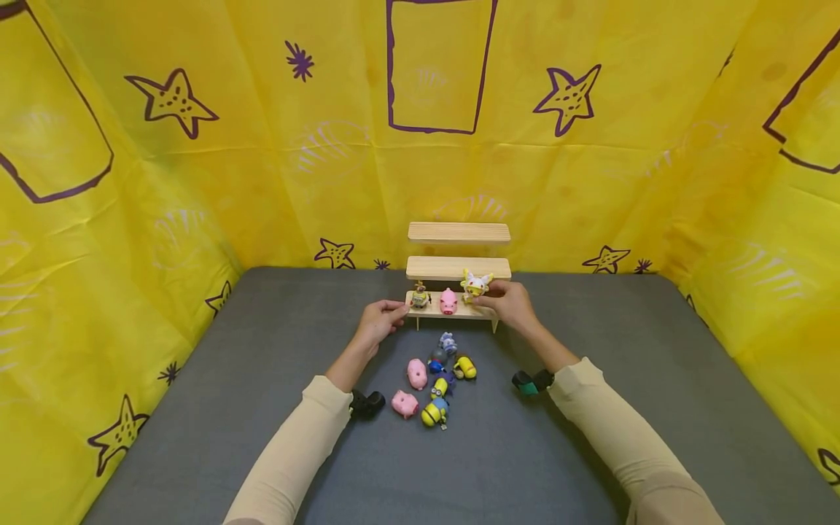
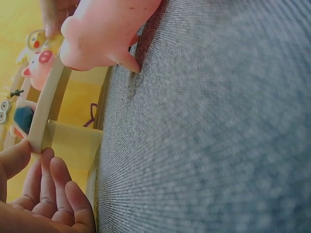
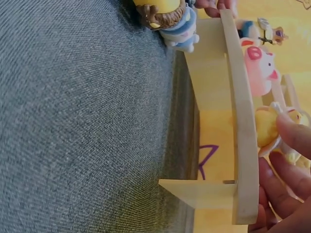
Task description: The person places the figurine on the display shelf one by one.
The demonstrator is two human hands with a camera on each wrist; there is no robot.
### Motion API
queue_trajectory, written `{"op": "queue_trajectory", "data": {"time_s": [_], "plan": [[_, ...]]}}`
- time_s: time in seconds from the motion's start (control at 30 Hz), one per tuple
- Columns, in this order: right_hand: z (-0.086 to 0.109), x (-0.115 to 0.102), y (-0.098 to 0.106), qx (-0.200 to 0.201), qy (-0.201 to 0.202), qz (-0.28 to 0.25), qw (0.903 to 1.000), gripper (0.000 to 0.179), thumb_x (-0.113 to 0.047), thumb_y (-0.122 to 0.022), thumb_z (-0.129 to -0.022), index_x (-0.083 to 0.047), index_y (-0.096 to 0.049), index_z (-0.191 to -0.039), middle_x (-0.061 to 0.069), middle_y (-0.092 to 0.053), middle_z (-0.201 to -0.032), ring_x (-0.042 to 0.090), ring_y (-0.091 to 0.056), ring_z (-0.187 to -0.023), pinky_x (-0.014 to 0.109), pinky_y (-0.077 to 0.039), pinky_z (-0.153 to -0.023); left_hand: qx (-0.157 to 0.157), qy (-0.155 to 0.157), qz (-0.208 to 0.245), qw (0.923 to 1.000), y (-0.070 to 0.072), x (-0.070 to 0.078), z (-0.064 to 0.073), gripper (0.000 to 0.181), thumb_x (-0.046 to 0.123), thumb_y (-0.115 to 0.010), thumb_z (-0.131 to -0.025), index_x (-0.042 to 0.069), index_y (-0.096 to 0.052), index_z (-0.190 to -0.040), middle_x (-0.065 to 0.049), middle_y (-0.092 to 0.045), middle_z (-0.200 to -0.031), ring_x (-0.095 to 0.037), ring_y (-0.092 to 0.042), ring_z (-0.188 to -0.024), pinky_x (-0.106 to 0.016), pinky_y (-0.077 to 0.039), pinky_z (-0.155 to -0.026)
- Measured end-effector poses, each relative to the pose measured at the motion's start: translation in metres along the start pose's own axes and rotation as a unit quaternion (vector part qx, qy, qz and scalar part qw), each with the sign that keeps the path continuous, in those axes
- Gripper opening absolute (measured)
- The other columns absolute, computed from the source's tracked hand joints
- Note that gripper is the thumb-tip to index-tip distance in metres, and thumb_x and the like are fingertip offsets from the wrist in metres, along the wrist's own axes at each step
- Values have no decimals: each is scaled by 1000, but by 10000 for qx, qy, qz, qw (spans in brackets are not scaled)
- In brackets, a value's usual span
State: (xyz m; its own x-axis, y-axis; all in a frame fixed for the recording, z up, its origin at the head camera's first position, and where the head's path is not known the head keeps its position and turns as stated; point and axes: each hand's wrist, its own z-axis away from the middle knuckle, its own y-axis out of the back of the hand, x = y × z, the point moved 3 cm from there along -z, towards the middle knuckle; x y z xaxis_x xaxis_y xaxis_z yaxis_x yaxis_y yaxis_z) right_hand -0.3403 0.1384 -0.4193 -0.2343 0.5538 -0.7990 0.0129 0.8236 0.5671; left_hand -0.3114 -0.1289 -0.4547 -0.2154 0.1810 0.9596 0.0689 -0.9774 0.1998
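Seemingly to keep it steady, the left hand (image 1: 382, 321) grips the left end of the lowest board (image 1: 434, 307) of a three-tiered pale wooden stand (image 1: 457, 267), thumb over the edge and a fingertip beneath. At that board's right end, the right hand (image 1: 515, 306) pinches a yellow figurine in a horned white hood (image 1: 476, 284) between thumb and fingers, likely to hold it upright, though whether the wood bears its weight I cannot tell. Beside it stand a pink plastic pig (image 1: 448, 301) and a crowned yellow figurine (image 1: 420, 297), spaced apart probably to leave finger room.
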Motion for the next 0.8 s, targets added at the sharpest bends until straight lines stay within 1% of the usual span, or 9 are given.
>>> {"op": "queue_trajectory", "data": {"time_s": [0.13, 0.2, 0.37, 0.47, 0.57, 0.63, 0.7, 0.8], "plan": [[2, 1, 1, 20, -79, 3, 10000, 26, -18, -80, -80, 3, -71, -93, 19, -72, -90, 22, -61, -80, 27, -45, -69, -2, 77, -38, 10000, -1, 0, -1, 27, 24, -69, -91, 4, -70, -109, -10, -71, -97, -16, -65, -80, -29, -50, -74], [1, 1, 2, -76, -11, 96, 9999, 26, -18, -78, -83, 3, -71, -97, 20, -71, -93, 25, -62, -83, 27, -45, -70, -5, 176, -82, 9998, -1, -1, -3, 27, 24, -68, -92, 4, -69, -112, -11, -71, -101, -15, -65, -82, -29, -50, -76], [0, -2, 3, -343, 159, 301, 9988, 29, -16, -72, -89, 5, -68, -109, 22, -70, -100, 31, -64, -92, 31, -48, -75, -1, 235, -148, 9996, 0, -1, -5, 29, 23, -68, -92, 4, -68, -114, -9, -70, -101, -12, -63, -78, -29, -50, -76], [2, -3, 5, -338, -18, 214, 9992, 34, -17, -71, -89, 6, -67, -114, 24, -70, -105, 33, -64, -96, 34, -50, -78, -17, 229, -129, 9997, 0, -1, -5, 29, 24, -68, -92, 5, -68, -114, -9, -70, -102, -11, -62, -78, -27, -50, -74], [7, -1, 10, -139, -231, 123, 9996, 36, -18, -71, -90, 4, -66, -118, 23, -69, -109, 34, -65, -98, 35, -51, -79, -28, 228, -118, 9997, -1, -2, -4, 29, 23, -68, -92, 4, -68, -114, -9, -70, -102, -12, -63, -78, -26, -49, -73], [11, -1, 15, 67, -269, 127, 9995, 33, -17, -70, -90, 3, -67, -116, 22, -70, -109, 33, -64, -97, 34, -50, -79, -39, 228, -115, 9997, -1, -2, -4, 29, 23, -68, -92, 4, -68, -114, -9, -70, -101, -12, -63, -79, -26, -50, -73], [16, -1, 20, 273, -232, 196, 9992, 28, -16, -68, -91, 1, -69, -113, 20, -70, -106, 31, -64, -94, 31, -49, -77, -42, 232, -111, 9997, -1, -1, -4, 29, 23, -68, -92, 4, -68, -115, -9, -70, -101, -13, -63, -79, -26, -49, -73], [24, -5, 26, 436, 18, 311, 9986, 21, -14, -67, -91, 1, -70, -107, 19, -71, -98, 26, -62, -85, 28, -47, -72, -39, 228, -124, 9997, 0, -1, -4, 29, 23, -67, -93, 4, -68, -114, -10, -70, -102, -13, -63, -79, -26, -49, -73]]}}
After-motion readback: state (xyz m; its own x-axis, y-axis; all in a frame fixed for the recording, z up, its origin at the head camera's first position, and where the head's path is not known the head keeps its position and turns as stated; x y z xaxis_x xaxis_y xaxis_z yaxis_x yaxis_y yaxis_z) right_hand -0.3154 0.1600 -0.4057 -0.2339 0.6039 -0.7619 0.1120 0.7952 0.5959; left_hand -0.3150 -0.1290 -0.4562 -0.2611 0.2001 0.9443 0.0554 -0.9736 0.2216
